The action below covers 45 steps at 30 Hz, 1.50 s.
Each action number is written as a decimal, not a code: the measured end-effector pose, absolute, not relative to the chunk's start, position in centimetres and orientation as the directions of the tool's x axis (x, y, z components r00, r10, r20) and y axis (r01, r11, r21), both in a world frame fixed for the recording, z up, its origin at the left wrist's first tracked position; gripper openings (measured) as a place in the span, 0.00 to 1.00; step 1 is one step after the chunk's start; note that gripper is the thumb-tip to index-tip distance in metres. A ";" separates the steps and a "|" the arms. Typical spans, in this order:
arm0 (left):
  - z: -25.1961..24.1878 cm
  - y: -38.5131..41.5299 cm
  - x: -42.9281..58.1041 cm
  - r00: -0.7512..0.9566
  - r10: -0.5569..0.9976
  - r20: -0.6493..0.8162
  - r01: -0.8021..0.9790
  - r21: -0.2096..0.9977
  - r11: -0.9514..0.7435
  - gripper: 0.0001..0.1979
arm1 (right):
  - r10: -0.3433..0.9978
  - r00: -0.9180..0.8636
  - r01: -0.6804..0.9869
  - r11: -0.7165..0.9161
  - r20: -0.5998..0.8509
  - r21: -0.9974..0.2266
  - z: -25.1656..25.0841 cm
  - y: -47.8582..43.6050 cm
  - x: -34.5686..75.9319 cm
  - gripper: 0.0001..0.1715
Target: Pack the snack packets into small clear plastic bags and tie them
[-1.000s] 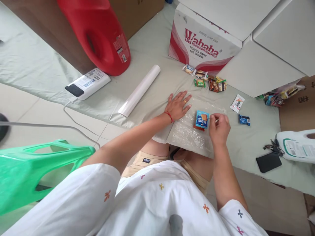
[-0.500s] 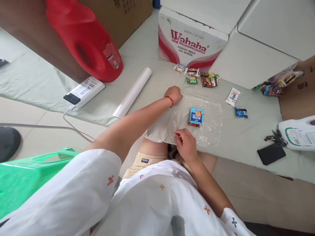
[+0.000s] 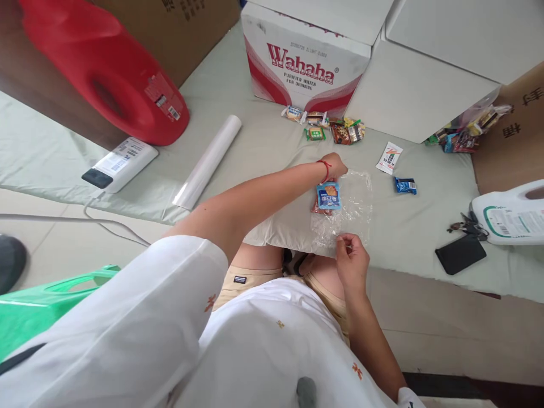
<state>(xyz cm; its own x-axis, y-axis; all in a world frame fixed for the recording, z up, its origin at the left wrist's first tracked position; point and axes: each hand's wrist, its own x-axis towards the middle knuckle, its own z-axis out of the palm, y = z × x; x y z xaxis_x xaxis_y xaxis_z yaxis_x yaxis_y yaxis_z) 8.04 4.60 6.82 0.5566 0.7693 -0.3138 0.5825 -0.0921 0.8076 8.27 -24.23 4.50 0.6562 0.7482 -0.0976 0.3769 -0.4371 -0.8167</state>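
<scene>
A clear sheet of plastic wrap (image 3: 360,195) lies on the cloth-covered surface in front of me. Near its left side sits a blue snack packet (image 3: 329,196), with a reddish-brown packet (image 3: 319,208) partly hidden beneath it. My left hand (image 3: 337,165), a red string round its wrist, is closed at the wrap's far edge, just beyond the packets; its fingertips are mostly hidden. My right hand (image 3: 353,256) pinches the near edge of the wrap, thumb and forefinger together. The film between the hands looks creased over or beside the packets; which one, I cannot tell.
A roll of plastic wrap (image 3: 208,161) lies to the left, near a power bank (image 3: 121,164) and a red jug (image 3: 123,79). Several wrapped snacks (image 3: 340,131) sit before the Wahaha carton (image 3: 304,68). To the right are a white packet (image 3: 389,157), a blue packet (image 3: 405,185) and a black wallet (image 3: 461,254).
Both hands have moved right, carrying the wrap's left edge across toward the packets. The view has shifted, so the surroundings appear farther left.
</scene>
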 end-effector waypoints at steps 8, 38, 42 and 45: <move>10.9 5.2 6.5 0.786 0.608 0.113 0.456 0.558 -0.693 0.11 | 0.723 0.691 0.525 -0.481 0.022 -0.702 5.0 -25.0 12.6 0.26; 4.6 2.8 -2.6 0.298 0.942 -0.157 0.463 0.886 0.002 0.23 | 0.974 0.217 0.849 -0.220 -0.064 -0.481 5.7 -10.9 8.8 0.07; 4.6 3.6 1.7 0.465 0.843 -0.271 0.624 0.775 -0.095 0.27 | 0.988 0.154 0.892 -0.147 -0.017 -0.428 6.1 -11.6 8.7 0.11; 4.7 4.1 3.9 0.494 0.824 -0.278 0.633 0.764 -0.122 0.08 | 0.991 0.135 0.920 -0.129 -0.012 -0.371 6.2 -13.6 8.1 0.17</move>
<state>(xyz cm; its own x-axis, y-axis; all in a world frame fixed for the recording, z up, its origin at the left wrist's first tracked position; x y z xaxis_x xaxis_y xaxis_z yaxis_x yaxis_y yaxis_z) 3.89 4.15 4.73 0.4943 0.8235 -0.2784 0.6332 -0.1216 0.7644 8.05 -13.58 6.18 0.1347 0.9908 -0.0119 0.9198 -0.1295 -0.3705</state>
